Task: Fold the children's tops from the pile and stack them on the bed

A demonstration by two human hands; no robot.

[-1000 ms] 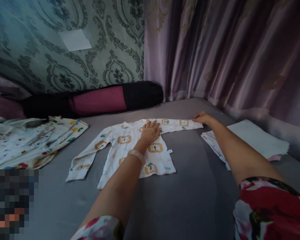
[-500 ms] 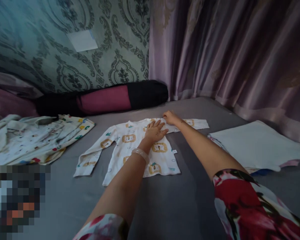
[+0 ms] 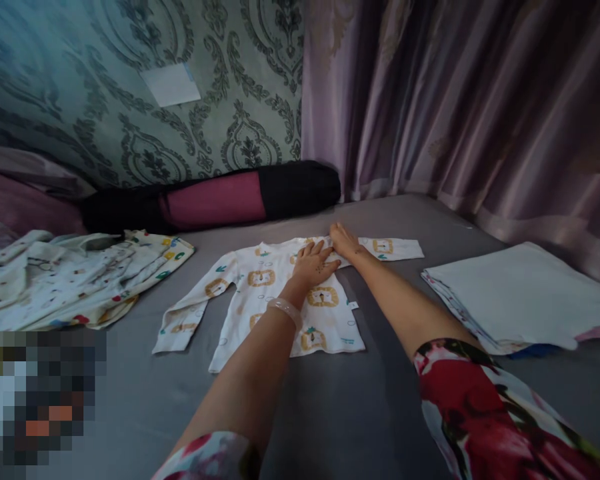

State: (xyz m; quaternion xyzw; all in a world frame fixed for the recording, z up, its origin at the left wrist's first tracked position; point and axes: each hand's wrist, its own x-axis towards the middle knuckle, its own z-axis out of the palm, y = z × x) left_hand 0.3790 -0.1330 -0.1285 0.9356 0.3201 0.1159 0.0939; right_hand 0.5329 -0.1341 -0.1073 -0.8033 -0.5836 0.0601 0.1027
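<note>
A small white long-sleeved shirt (image 3: 260, 293) printed with yellow lions lies spread face up on the grey bed sheet (image 3: 360, 413). My left hand (image 3: 314, 264), with a pale bangle at the wrist, rests flat on the shirt's chest, fingers stretched out. My right hand (image 3: 344, 241) lies flat on the shirt's shoulder where the right sleeve begins, just beside my left hand. The right sleeve stretches out to the right past my right hand. The left sleeve slants down towards the near left.
A heap of printed baby clothes (image 3: 75, 277) lies at the left. A stack of folded white cloths (image 3: 525, 297) sits at the right. A black and pink bolster (image 3: 215, 197) lies against the patterned wall. Pink curtains (image 3: 455, 107) hang behind and to the right.
My right hand slid left along the right sleeve, from its cuff end to the shoulder beside my left hand. My left hand stayed on the chest.
</note>
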